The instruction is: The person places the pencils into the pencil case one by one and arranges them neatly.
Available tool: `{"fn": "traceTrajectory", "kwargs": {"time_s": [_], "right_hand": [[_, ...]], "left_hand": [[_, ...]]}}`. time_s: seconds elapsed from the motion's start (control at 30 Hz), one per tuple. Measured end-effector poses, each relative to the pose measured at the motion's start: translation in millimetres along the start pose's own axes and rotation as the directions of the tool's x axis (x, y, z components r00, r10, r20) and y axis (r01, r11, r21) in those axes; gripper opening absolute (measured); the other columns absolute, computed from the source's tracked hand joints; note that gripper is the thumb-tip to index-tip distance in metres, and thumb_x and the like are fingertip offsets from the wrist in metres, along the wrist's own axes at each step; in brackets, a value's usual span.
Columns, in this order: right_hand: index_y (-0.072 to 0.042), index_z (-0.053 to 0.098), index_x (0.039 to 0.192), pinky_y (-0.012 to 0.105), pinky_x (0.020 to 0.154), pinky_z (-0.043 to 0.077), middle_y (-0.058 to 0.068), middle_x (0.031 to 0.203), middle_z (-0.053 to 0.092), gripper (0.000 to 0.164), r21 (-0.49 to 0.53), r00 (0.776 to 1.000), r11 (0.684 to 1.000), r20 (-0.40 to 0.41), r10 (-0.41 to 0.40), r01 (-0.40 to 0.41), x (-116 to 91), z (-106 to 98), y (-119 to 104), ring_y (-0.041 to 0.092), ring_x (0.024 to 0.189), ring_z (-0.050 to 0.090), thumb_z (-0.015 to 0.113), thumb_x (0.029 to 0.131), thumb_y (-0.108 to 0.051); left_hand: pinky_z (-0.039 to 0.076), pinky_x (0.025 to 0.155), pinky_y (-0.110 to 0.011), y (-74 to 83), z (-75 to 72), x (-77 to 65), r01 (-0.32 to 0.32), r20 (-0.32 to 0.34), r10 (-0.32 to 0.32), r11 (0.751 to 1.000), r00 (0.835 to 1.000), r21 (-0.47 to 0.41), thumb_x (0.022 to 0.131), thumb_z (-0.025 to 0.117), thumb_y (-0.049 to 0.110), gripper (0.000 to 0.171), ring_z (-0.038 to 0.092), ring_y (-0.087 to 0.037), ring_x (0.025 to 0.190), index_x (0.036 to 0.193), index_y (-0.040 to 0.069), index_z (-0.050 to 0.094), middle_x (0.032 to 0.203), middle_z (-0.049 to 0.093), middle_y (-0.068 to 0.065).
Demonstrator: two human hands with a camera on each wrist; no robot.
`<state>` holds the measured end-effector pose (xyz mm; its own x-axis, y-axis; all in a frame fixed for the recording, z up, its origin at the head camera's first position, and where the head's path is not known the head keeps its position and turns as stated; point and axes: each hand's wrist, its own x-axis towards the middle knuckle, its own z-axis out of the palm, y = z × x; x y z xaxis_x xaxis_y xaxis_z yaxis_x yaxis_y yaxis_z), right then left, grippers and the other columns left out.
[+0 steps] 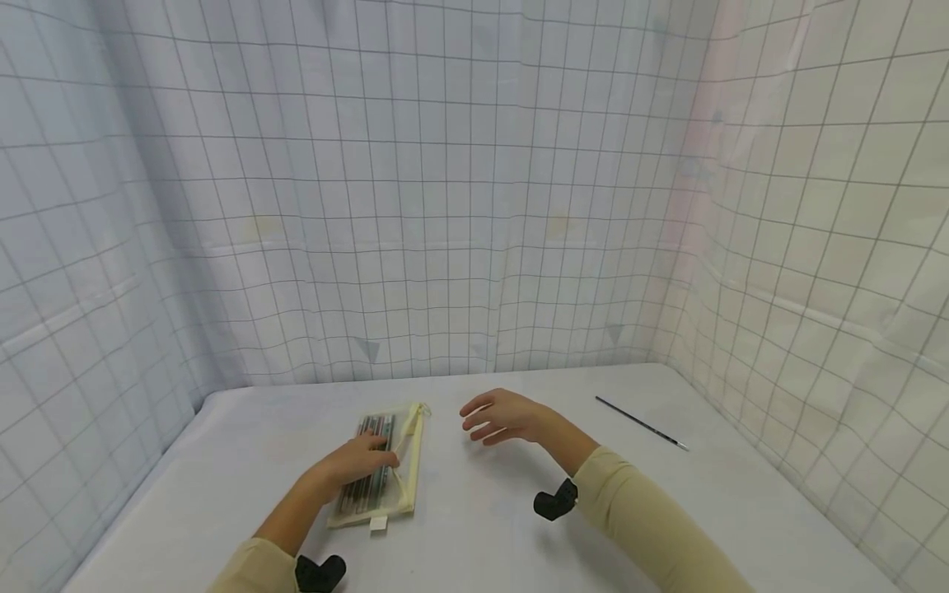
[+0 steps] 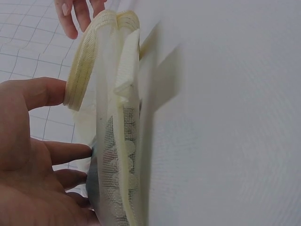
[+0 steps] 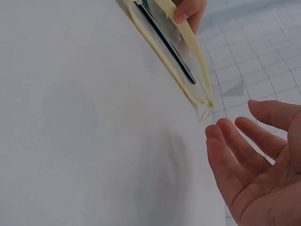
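Note:
A see-through zip pouch [image 1: 416, 469] with cream trim lies on the left half of the table, several slim dark sticks [image 1: 364, 494] inside it. My left hand [image 1: 356, 461] rests over it with fingers spread. In the left wrist view, the thumb touches the raised zip edge [image 2: 81, 77], while the other fingertips press the mesh side [image 2: 115, 165]. The zip side gapes away from the body of the pouch. Just right of the pouch, my right hand [image 1: 507, 416] hovers above the table, fingers loosely bent and holding nothing; the pouch's corner loop [image 3: 205, 113] is near its fingertips.
A thin dark stick with a pale tip [image 1: 641, 422] lies on the white table [image 1: 474, 543] at the right. A small white tag [image 1: 379, 524] sticks out from the pouch's near end. Gridded white curtains [image 1: 445, 206] enclose the back and both sides.

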<state>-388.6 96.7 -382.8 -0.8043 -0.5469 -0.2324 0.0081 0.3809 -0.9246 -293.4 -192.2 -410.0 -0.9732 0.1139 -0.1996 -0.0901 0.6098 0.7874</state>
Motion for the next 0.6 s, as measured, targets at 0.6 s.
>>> {"fn": "traceTrajectory", "kwargs": {"time_s": [0.6], "right_hand": [[0.004, 0.06, 0.139, 0.042, 0.088, 0.058, 0.014, 0.118, 0.071, 0.045, 0.005, 0.997, 1.0, -0.079, 0.025, -0.025, -18.5, -47.3, 16.9, 0.03, 0.107, 0.071, 0.07, 0.099, -0.015]], "left_hand": [[0.017, 0.112, -0.073, -3.3, -1.6, 1.8, 0.007, 0.007, -0.007, 1.0, 1.0, -0.013, 0.093, 0.069, 0.029, 0.082, 0.007, -0.057, 0.149, 0.156, -0.01, 0.033, 0.165, 0.005, -0.036]]}}
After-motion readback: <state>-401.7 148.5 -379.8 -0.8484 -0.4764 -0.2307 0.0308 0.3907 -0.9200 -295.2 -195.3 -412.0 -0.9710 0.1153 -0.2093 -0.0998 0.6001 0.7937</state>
